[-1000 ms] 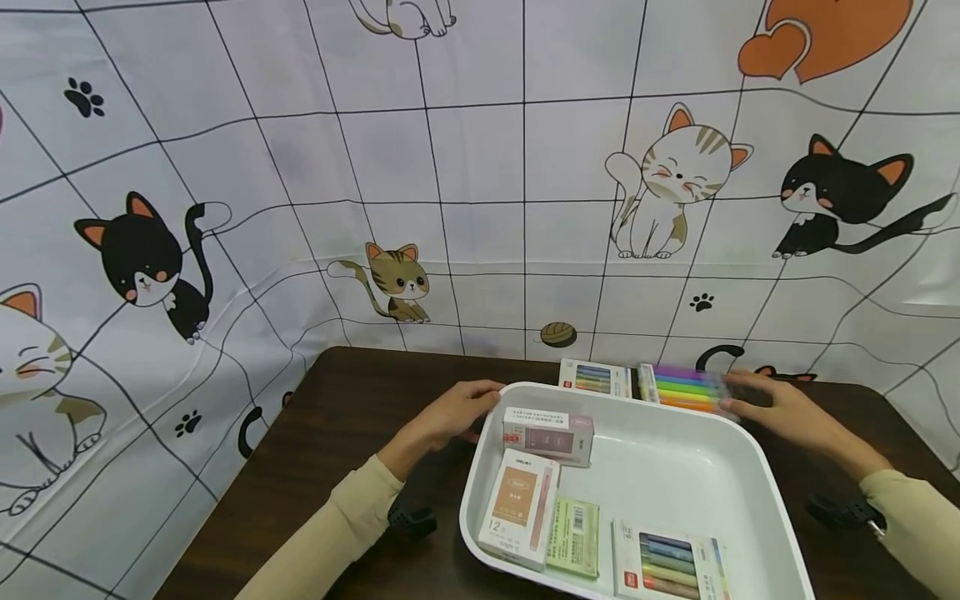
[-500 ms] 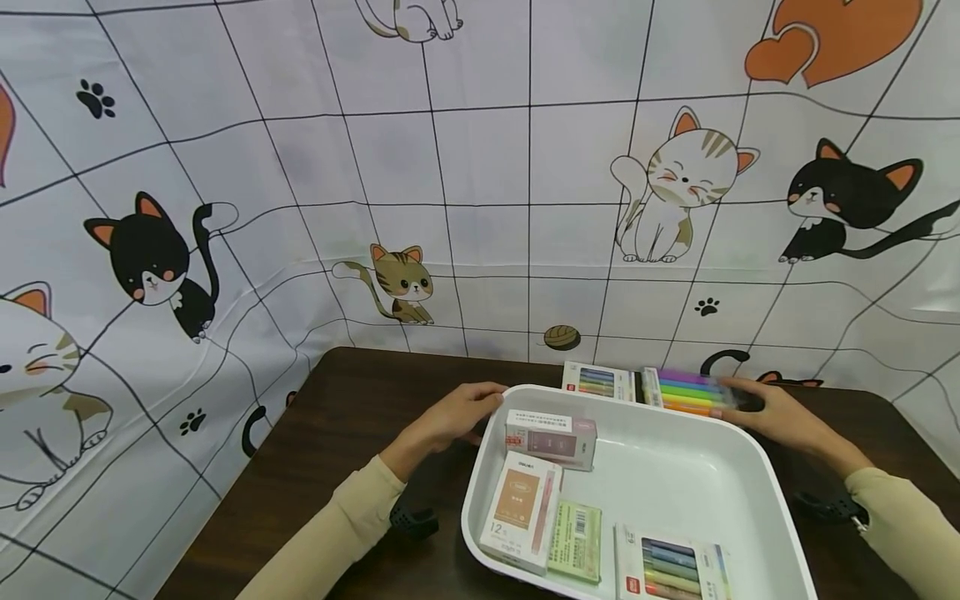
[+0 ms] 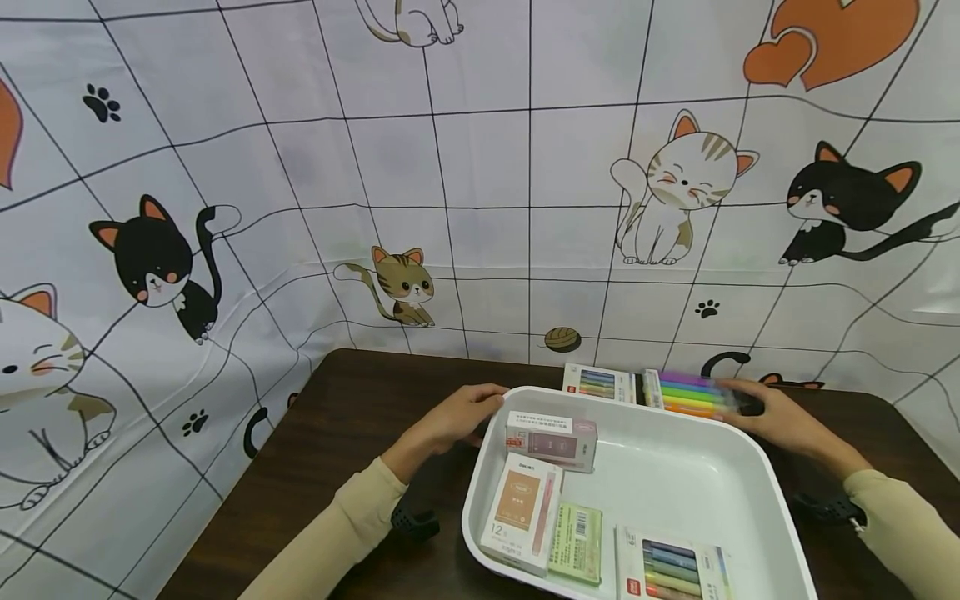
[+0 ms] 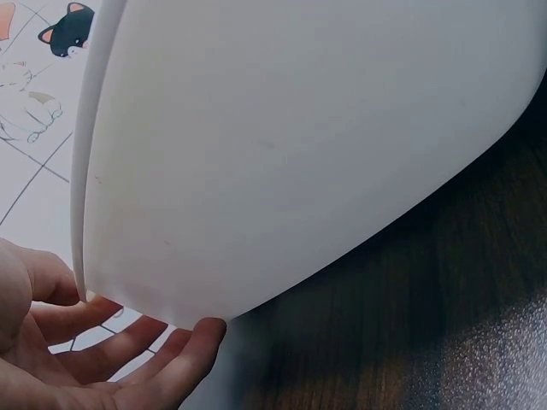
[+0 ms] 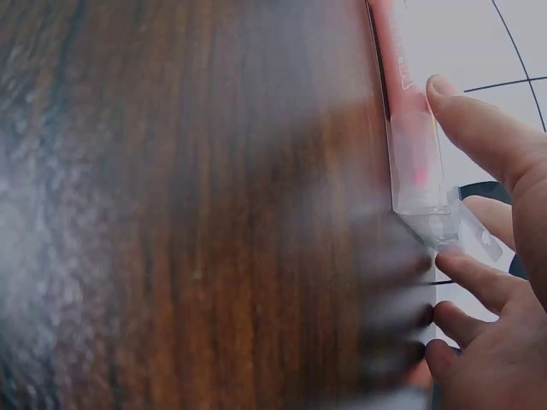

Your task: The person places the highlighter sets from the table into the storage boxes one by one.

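In the head view, my left hand (image 3: 459, 417) holds the back left corner of a white plastic tray (image 3: 667, 479). The left wrist view shows its fingers (image 4: 192, 363) bent around the tray's corner, under the rim. Behind the tray, my right hand (image 3: 776, 417) is at the right end of a clear-cased pack of rainbow-coloured pens (image 3: 686, 394). From the right wrist, the thumb (image 5: 479, 124) lies along the pack's edge and the other fingers bend at its end, by a loose clear flap (image 5: 479, 224). The tray partly hides the pack.
Inside the tray are a pinkish-grey box (image 3: 551, 440), a white box with a brown panel (image 3: 522, 510), a green box (image 3: 576, 542) and a windowed pen pack (image 3: 671, 567). A similar pack (image 3: 598, 383) lies behind the tray on the dark table (image 3: 360, 400). A cat-printed sheet hangs behind.
My right hand has moved slightly left, onto the end of the rainbow pen pack. My left hand stays at the tray corner. The head view has shifted a little.
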Tool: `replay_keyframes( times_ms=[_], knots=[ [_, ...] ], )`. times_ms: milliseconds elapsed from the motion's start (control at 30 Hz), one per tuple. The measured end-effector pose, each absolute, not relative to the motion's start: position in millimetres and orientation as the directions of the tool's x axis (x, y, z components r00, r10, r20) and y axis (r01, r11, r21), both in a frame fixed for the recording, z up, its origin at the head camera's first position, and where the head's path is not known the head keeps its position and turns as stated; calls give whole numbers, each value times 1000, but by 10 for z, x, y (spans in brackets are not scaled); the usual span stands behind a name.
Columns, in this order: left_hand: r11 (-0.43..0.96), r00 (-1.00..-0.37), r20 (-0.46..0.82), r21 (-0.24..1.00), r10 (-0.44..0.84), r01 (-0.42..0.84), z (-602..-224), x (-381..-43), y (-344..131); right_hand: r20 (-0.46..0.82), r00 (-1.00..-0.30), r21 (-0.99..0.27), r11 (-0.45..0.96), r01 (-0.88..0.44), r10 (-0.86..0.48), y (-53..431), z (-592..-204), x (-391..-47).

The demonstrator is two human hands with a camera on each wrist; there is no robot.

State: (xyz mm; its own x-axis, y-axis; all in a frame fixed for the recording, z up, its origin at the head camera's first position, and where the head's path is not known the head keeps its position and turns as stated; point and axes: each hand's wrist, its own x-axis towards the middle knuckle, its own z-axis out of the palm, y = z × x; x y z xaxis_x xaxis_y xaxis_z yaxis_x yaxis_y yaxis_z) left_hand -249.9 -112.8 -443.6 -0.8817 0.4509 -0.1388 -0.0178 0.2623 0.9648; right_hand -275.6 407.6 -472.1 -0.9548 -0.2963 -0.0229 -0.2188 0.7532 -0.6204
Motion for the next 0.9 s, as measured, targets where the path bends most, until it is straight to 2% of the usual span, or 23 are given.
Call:
replay_keyframes(
  times_ms=[300,600,900],
  knots=[
    [260,-880,-136,965,455,-14,-4440,-2493,-1124,35,-952,-626,736,-258,-304,4068,-4721,-2714],
    [271,-884,-138,962,447,-13,-4436,-2487,-1125,167,-936,-592,728,-346,-309,4036,-4752,-2686],
    [272,-883,-142,962,448,-16,-4426,-2490,-1122,167,-950,-660,685,-306,-264,4029,-4755,-2645]
  ],
)
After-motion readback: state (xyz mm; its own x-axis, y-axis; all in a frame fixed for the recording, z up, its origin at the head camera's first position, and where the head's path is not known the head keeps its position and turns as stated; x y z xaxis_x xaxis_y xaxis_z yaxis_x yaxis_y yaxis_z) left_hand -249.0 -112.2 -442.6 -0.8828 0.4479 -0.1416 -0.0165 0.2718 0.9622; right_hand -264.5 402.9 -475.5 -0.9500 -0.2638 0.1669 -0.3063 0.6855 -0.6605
